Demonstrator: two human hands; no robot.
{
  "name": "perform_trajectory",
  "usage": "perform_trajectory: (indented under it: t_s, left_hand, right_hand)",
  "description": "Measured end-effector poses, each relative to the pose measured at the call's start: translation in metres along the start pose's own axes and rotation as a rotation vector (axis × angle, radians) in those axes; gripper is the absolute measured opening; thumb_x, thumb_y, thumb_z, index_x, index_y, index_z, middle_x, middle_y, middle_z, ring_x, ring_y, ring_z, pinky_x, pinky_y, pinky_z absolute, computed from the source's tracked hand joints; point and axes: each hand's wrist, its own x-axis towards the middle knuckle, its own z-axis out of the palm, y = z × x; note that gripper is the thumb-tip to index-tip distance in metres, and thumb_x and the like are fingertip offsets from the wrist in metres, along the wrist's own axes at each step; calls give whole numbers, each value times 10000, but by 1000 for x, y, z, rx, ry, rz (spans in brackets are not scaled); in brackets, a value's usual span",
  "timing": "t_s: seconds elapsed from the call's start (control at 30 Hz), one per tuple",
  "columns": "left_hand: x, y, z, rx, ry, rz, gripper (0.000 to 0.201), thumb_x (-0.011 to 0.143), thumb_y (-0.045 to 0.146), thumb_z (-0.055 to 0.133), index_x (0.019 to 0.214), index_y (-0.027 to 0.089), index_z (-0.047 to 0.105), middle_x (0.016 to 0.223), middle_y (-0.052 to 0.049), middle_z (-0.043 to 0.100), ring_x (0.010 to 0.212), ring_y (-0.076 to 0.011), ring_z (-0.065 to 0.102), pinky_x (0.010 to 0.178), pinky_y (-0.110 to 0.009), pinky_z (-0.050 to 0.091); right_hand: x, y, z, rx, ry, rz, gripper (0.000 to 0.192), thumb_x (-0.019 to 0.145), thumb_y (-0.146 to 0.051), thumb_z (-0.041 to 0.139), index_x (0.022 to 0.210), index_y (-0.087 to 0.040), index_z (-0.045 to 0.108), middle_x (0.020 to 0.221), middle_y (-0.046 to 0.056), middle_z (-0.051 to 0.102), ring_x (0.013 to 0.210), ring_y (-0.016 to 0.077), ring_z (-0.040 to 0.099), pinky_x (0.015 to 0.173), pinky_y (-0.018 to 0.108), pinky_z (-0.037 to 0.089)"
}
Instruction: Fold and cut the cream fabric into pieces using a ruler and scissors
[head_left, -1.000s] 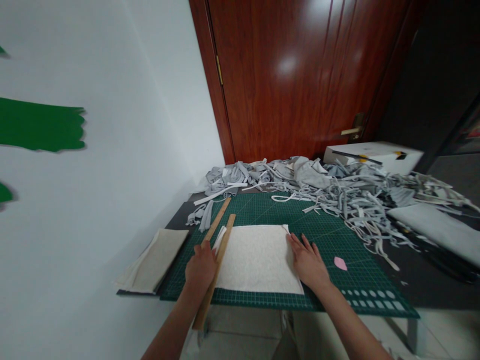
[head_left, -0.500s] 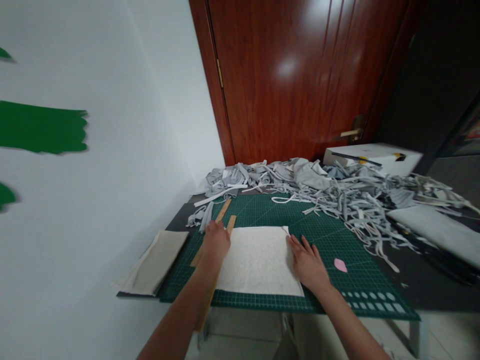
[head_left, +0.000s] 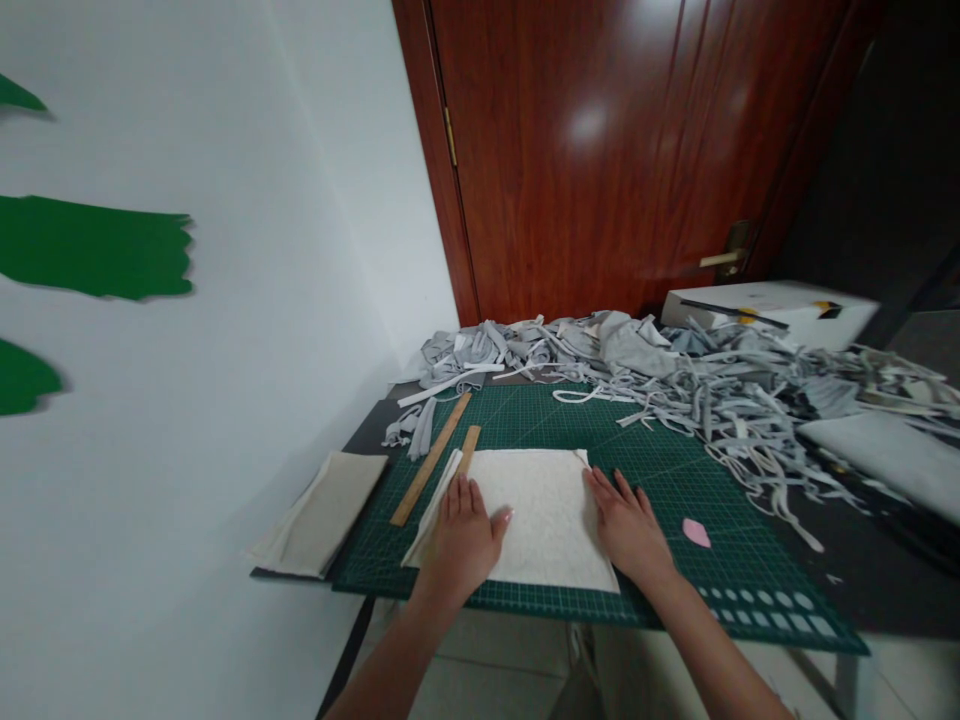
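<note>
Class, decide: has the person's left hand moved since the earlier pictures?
Yes. The left hand left the wooden ruler and shifted right onto the white fabric.

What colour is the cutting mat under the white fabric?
Dark green cutting mat with a pale grid; head view.

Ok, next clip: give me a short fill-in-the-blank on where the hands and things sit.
Both hands, left hand and right hand, lie flat on the white ____.
The cloth lies on a ____ cutting mat.
The grey strips are piled before a ____ door.

Missing: cloth; green; wooden
</note>
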Motion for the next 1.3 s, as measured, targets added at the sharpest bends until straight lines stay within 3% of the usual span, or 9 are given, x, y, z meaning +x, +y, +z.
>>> perform_trajectory:
  t_s: [0.23,0.4,0.67,0.93,1.17,1.3]
  left_hand:
    - [-7,21,-7,-35,-18,-186,650,936,470,351,1345,-22,460,1379,-290,435,1307,-399,376,1000,-541,358]
    - [-5,31,-6,-51,5,-298,675,943,461,337,1343,-74,434,1379,-325,409,1319,-426,337,1015,-601,303]
    - [-10,22,-5,-70,7,-283,766,918,545,365,1354,-83,410,1408,-322,370,1330,-427,314,1032,-588,285]
    - [-11,28,-4,-53,23,-314,688,931,496,368,1362,-36,430,1417,-318,357,1321,-448,319,1006,-631,282]
    - [-16,26,2,-50,154,-302,641,904,465,435,1343,0,475,1398,-292,408,1318,-407,350,1050,-566,270]
    - [-16,26,7,-109,206,-325,684,895,521,431,1323,-7,498,1388,-294,421,1315,-408,353,1063,-565,253]
  right_hand:
    - [0,2,6,-15,22,-5,612,863,-74,268,1467,-169,300,1519,-9,309,1402,274,243,1105,478,248]
    - [1,3,7,-34,22,-11,600,873,-85,263,1465,-174,306,1516,-13,313,1400,268,251,1104,473,251]
    - [-2,1,2,-61,18,-11,589,886,-85,251,1467,-170,297,1515,-19,309,1394,281,265,1097,473,278]
    - [-1,3,5,-73,38,-18,584,886,-80,263,1462,-168,307,1514,-11,314,1391,282,272,1092,483,293]
    - [-2,5,12,-66,73,-23,584,880,-65,268,1445,-182,353,1489,1,367,1375,293,308,1065,485,339]
    - [5,-1,-4,-106,96,-4,530,870,-80,333,1369,-170,489,1461,76,419,1371,363,291,1011,543,370]
